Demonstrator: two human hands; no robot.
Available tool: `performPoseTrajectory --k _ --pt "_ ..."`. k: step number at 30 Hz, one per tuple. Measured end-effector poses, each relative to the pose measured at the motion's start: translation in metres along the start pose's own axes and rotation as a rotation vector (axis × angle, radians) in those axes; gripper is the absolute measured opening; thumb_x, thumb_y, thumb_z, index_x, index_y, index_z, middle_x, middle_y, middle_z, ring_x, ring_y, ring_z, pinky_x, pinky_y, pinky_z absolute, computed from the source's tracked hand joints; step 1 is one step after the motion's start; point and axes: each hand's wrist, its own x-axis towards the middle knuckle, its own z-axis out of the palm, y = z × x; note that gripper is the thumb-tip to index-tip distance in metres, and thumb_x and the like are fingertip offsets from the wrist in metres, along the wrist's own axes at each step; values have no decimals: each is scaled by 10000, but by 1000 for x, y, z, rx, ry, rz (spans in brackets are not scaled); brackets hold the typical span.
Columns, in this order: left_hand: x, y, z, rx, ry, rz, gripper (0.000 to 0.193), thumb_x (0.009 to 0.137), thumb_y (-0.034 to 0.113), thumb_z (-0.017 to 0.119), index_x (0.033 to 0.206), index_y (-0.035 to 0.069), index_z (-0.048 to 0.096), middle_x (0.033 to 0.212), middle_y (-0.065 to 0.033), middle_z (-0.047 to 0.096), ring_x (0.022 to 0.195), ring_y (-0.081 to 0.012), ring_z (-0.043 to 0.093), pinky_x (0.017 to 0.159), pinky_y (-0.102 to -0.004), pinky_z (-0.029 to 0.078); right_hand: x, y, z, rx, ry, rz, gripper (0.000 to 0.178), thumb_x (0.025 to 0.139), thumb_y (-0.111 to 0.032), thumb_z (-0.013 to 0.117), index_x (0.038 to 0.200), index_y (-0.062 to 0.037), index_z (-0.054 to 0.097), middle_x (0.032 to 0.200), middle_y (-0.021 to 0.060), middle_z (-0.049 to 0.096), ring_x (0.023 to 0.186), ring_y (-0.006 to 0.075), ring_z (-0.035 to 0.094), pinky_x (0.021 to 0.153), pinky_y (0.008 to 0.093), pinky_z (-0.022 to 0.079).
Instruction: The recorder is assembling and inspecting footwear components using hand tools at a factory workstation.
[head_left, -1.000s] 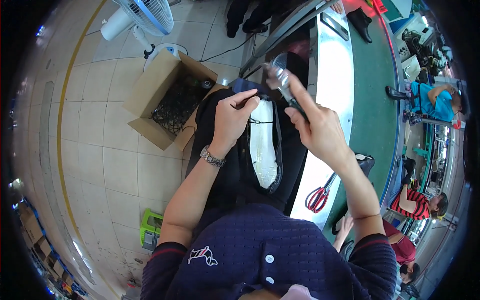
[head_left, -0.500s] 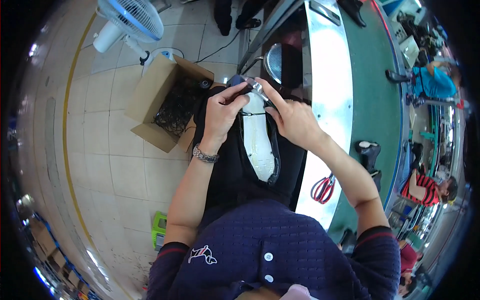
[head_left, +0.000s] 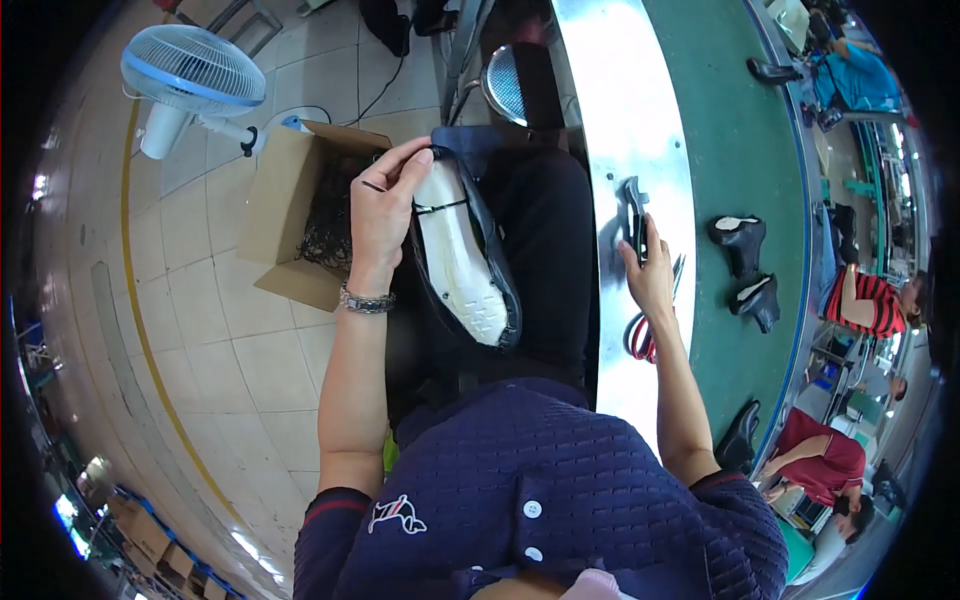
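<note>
My left hand grips the toe end of a black shoe held bottom-up over my lap, its white insole board facing me with a dark thread across it. My right hand is out to the right over the shiny steel bench, its fingers closed on a dark metal hand tool that stands against the bench top. Red-handled scissors lie on the bench just beneath that wrist.
An open cardboard box of dark scraps and a floor fan stand on the tiled floor at left. A green conveyor belt carries black shoes. Other people sit beyond it at right.
My right hand has left the shoe and swung right to the steel bench with the tool. My left hand still holds the shoe, now alone.
</note>
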Motion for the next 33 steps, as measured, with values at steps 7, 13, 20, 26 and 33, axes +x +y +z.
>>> performPoseTrajectory --k 7,13,20,26,33 --pt "3 4 2 66 -28 -27 262 887 150 714 1100 -2 703 958 -7 688 847 -45 585 771 -193 450 -81 87 8 159 379 231 378 924 -182 623 1242 11 552 1126 171 589 917 253 594 857 378 488" --pt "11 9 4 128 -50 -33 245 846 188 761 980 3 674 894 -6 675 822 -66 576 799 -215 448 -142 119 18 7 286 197 374 834 -195 751 1073 43 589 838 107 665 719 185 641 668 301 518" --pt "6 3 -4 302 -91 89 311 864 189 736 1098 -5 667 954 -40 690 869 -81 598 803 -231 467 -116 90 -22 882 -49 613 396 830 -117 724 1139 39 532 858 96 648 710 159 632 623 243 504" --pt "-6 5 -1 -84 13 -41 270 902 95 674 1153 -5 683 994 -1 674 880 -43 574 803 -191 437 -97 -31 -74 1005 -436 208 712 714 -477 826 1191 -29 545 829 -10 502 687 88 501 613 226 408" --pt "-13 -5 1 0 -5 -9 369 928 126 657 1273 5 609 1126 -50 661 978 -72 595 877 -213 455 -86 -123 -69 995 -1098 81 921 685 -745 690 1206 -3 530 764 -34 450 623 61 464 525 193 366"
